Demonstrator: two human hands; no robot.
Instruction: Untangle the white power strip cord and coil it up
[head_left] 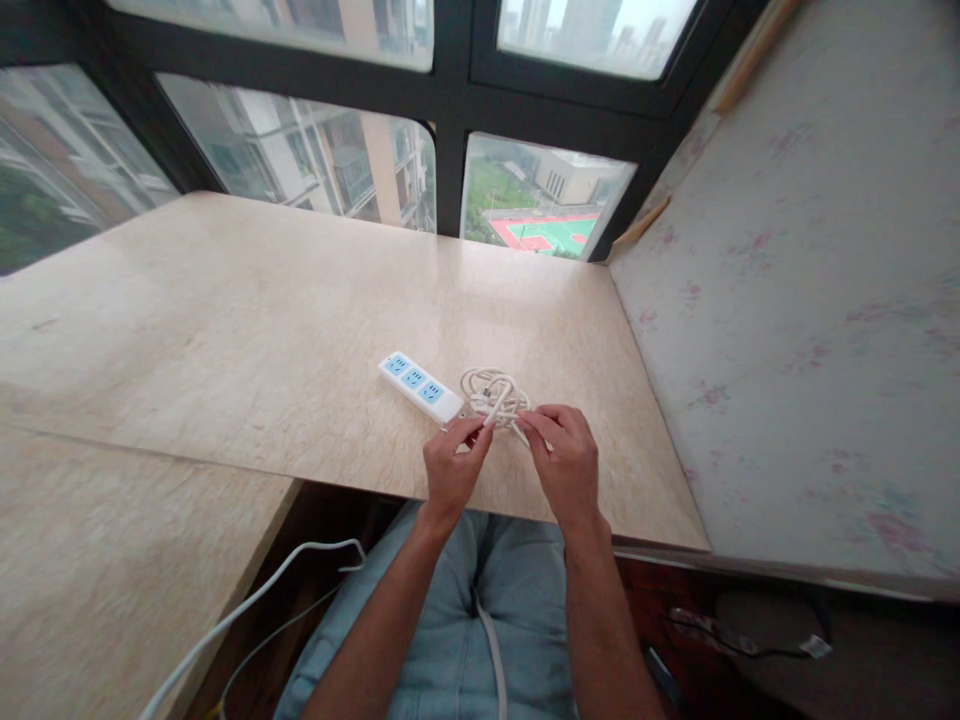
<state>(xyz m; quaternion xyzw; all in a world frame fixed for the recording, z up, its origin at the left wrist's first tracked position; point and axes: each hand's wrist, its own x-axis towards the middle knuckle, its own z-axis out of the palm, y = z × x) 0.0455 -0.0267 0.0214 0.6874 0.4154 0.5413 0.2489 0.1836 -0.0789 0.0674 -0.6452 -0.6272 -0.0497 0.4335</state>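
Observation:
A white power strip (421, 386) with blue socket faces lies at an angle on the stone ledge. Just right of it sits a loosely coiled white cable (486, 380). My left hand (455, 458), a ring on one finger, pinches a piece of the white cable near the strip's right end. Across from it my right hand (562, 450) has its thumb and fingertips closed on another part of the cable, at the coil's right side. The fingers partly cover the front of the coil.
The beige stone ledge (225, 330) runs under dark-framed windows (450, 110). A floral-papered wall (810, 300) closes the right side. White cables (247, 600) hang at lower left beside my legs (450, 620). A dark cable (742, 652) lies at lower right.

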